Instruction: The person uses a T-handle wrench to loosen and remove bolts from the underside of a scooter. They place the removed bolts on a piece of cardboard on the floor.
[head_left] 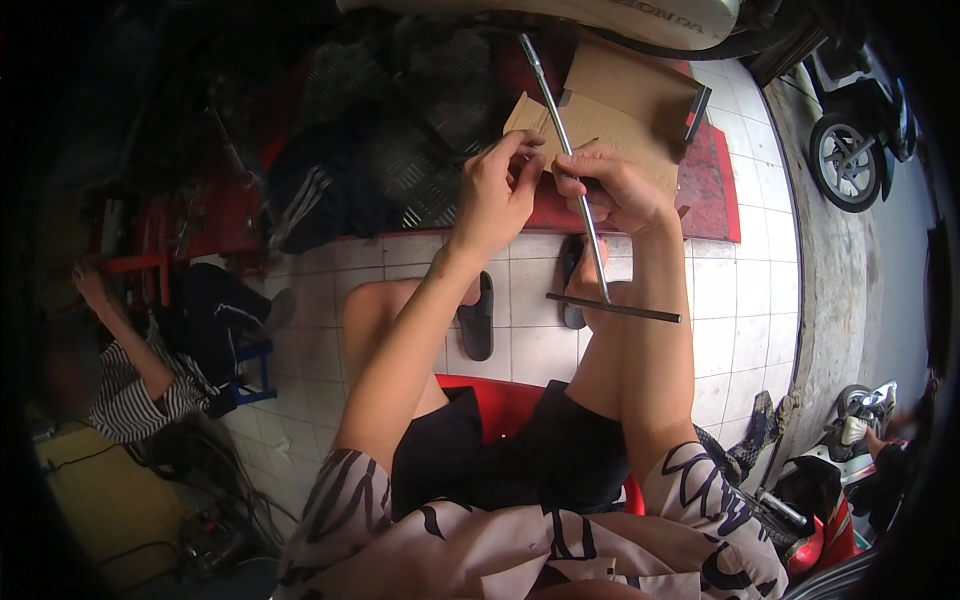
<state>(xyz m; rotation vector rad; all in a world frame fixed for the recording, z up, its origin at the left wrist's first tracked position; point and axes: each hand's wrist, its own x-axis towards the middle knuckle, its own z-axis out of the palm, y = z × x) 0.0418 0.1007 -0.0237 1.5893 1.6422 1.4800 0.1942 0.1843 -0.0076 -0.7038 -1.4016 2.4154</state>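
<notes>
My right hand (622,187) is closed around the shaft of a long silver T-handle socket wrench (558,122). Its socket end points up and away toward the motorcycle, while the dark crossbar (625,309) hangs nearer me, above my right leg. Just left of the shaft, my left hand (497,192) is raised with its fingers loosely curled and apart from the thumb. I see nothing in it, and it does not appear to touch the wrench. An opened brown cardboard box (632,100) lies beyond both hands.
A light-coloured motorcycle part (640,18) overhangs the far edge. The box rests on a red platform (712,195) with dark tread plate (400,170). At left, another person in a striped shirt (140,385) sits near red metalwork (140,263). More motorbikes (848,160) stand at right.
</notes>
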